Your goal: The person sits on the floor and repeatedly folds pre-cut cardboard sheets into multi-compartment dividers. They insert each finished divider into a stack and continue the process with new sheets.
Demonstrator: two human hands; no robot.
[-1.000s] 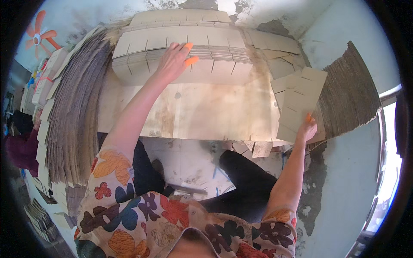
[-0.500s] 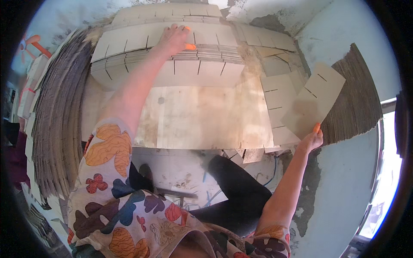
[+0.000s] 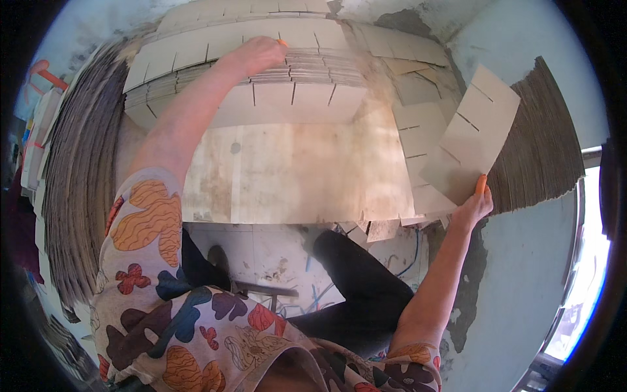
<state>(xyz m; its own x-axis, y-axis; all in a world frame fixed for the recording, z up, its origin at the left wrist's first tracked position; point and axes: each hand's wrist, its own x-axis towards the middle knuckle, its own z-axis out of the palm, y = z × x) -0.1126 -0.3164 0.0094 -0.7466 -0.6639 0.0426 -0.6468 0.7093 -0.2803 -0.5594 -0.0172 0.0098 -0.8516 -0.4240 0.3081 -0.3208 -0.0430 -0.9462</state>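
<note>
My right hand (image 3: 474, 208) grips the lower corner of a slotted cardboard strip (image 3: 480, 127) between thumb and fingers, an orange cover on one digit. The strip is tilted up, with short dark slits along it. My left hand (image 3: 259, 53) is at the top front edge of a long stack of slotted cardboard strips (image 3: 307, 104) at the far side of the table. Its fingers are curled, with an orange tip showing; the back of the hand hides what they hold, if anything.
More cardboard strips (image 3: 418, 147) lie on the right of the wooden table (image 3: 281, 176). Tall piles of brown cardboard stand at the left (image 3: 85, 176) and right (image 3: 539, 144). A second row of strips (image 3: 235, 9) is behind the stack. Below are my legs and a metal bar.
My left hand has curled from a spread pose, its orange-covered thumb no longer visible. The strip in my right hand has swung more upright and slightly left.
</note>
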